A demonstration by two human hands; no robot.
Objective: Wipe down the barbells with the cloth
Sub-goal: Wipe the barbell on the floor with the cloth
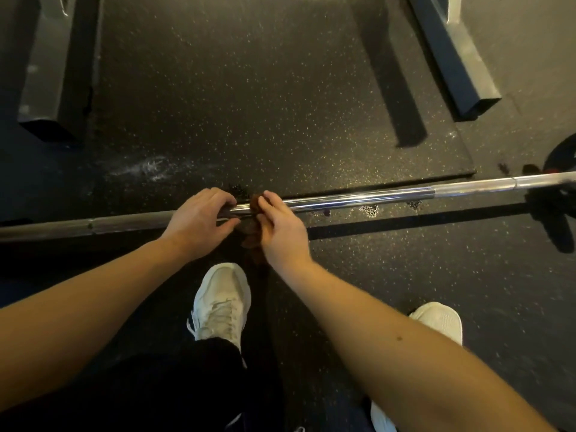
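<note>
Head view, looking down from standing height.

1. Barbell (358,199): one, chrome, held above the floor, running from the left edge to the right edge and rising a little to the right. The right stretch is bright, the left stretch dull and in shadow.
2. Cloth (251,241): one, rust-brown, bunched round the bar near its middle, between the two hands. A loose tail hangs below the bar.
3. Left hand (199,222): on the bar just left of the cloth. Grip closed, fingers curled over the top and thumb beneath.
4. Right hand (280,229): just right of the cloth. Grip closed on the cloth, fingertips pinching it against the bar. Both forearms are bare.
5. Floor (249,104): black speckled rubber, with a mat edge just behind the bar and a white scuff (149,166) at the left.
6. Rack feet (46,73): two grey steel beams, one at each upper corner.
7. Plate (561,160): dark, at the right edge near the bar's end, only partly in view.
8. Shoes (221,302): two, white; one is below the hands, the other off to the right. Dark trousers above them.
</note>
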